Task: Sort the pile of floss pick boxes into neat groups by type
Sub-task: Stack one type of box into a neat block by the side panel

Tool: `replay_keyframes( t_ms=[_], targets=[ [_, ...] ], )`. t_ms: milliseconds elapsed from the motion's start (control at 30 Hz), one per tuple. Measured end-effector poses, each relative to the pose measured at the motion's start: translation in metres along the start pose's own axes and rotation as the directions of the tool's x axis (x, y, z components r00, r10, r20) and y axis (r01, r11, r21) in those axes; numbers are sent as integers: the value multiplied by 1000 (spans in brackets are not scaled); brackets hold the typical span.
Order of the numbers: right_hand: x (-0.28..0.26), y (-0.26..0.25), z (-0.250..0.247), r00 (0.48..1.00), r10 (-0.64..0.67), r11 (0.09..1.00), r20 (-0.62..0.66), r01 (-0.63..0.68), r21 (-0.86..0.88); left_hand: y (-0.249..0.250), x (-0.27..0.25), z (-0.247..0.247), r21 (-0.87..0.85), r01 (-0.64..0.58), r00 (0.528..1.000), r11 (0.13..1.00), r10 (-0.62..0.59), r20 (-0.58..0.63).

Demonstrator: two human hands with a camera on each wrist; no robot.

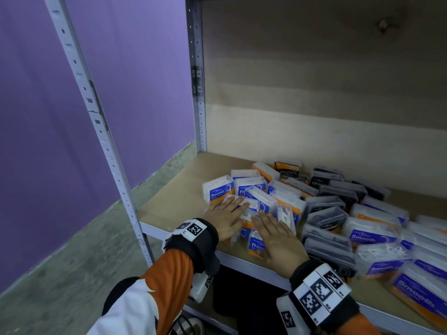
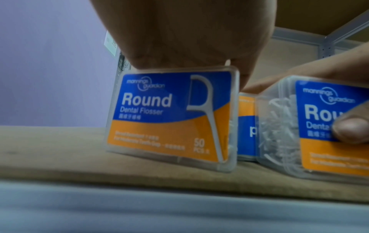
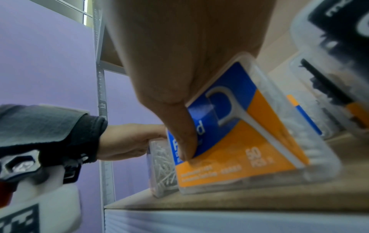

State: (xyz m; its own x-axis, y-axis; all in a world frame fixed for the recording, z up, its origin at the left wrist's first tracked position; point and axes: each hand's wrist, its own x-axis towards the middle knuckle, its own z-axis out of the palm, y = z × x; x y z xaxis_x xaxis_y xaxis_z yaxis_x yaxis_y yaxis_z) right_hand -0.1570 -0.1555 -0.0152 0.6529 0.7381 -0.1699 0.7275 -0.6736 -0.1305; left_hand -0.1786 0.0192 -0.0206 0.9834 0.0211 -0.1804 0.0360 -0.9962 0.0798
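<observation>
A pile of clear floss pick boxes covers the shelf board. Blue-and-orange Round boxes sit at the left, dark Charcoal boxes in the middle and purple-labelled Smooth boxes at the right. My left hand lies flat on the front Round boxes, its palm on top of one standing on edge. My right hand rests beside it, fingers straight over another Round box, with the thumb pressed on its label. The fingertips of both hands are hidden in the wrist views.
A grey metal upright stands left of the hands, and another at the back corner. The shelf's grey front rail runs under my wrists. A wooden back panel closes the rear. The purple wall is at left.
</observation>
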Motion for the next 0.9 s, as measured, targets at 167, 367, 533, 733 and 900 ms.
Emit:
replay_keyframes(
  t_ms=[167,367,533,733,900],
  targets=[
    [0,2,2,1000,-6,1000,-4,6,1,0,0,0,-3,1,1000,1000,-1,9],
    [2,3,3,1000,-8,1000,-3,8,11,0,1,0,-3,-1,1000,1000,1,8],
    [3,4,3,1000,-12,1000,7,12,10,0,2,0,-5,-4,1000,1000,4,5],
    [3,4,3,1000,-13,1000,6,13,8,-1,3,2,-9,-6,1000,1000,6,8],
    [4,5,4,1000,-12,1000,8,12,12,-1,3,1,-8,-13,1000,1000,13,13]
  ],
)
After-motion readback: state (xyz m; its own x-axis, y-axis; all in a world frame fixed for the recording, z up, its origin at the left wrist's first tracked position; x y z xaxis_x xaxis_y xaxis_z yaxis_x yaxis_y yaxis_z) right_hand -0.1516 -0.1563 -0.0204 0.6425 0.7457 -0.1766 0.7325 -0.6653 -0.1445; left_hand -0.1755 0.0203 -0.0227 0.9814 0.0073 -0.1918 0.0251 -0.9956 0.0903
